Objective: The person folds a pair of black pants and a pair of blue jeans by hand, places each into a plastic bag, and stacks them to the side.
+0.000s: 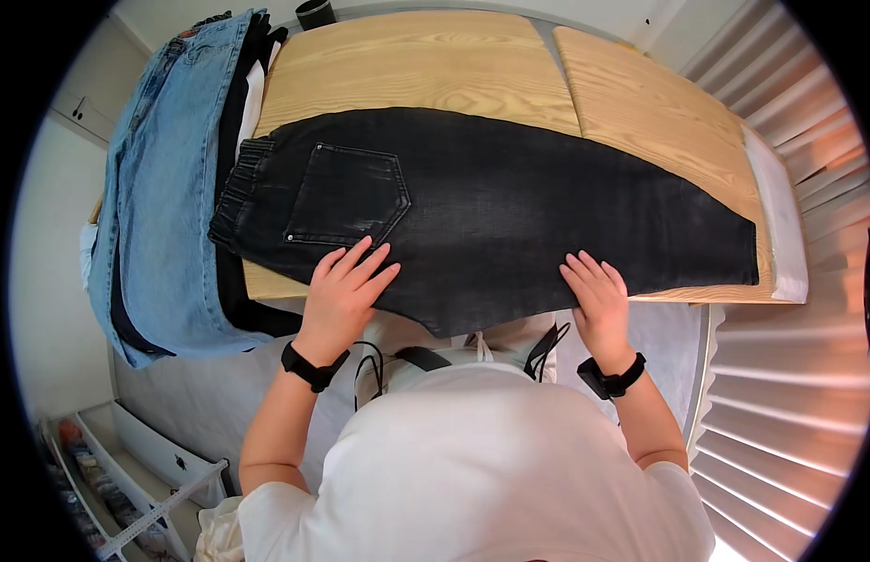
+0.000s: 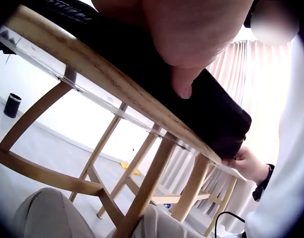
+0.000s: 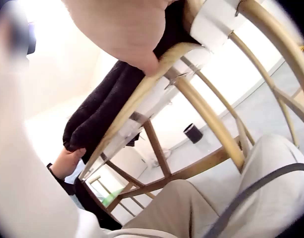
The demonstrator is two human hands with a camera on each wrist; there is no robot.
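Note:
Black jeans (image 1: pixel 491 206) lie folded lengthwise across the wooden table, elastic waistband at the left, a back pocket (image 1: pixel 351 194) facing up, hem at the right. My left hand (image 1: pixel 346 295) rests with spread, fairly straight fingers on the near edge below the pocket. Further right, my right hand (image 1: pixel 596 304) lies on the near edge of the leg, fingers extended. In the left wrist view the left hand (image 2: pixel 191 34) is over the black cloth (image 2: pixel 206 114), thumb along its side. The right wrist view shows the right hand (image 3: pixel 122 32) at the table edge beside the cloth (image 3: pixel 102 99).
A pile of blue jeans (image 1: pixel 173 197) and dark clothes hangs over the table's left end. Bare wood (image 1: pixel 416 61) shows behind the black jeans. A clear-covered strip (image 1: pixel 781 225) lies at the right end, beside curtains (image 1: pixel 781 375). A bin (image 1: pixel 315 13) stands beyond the table.

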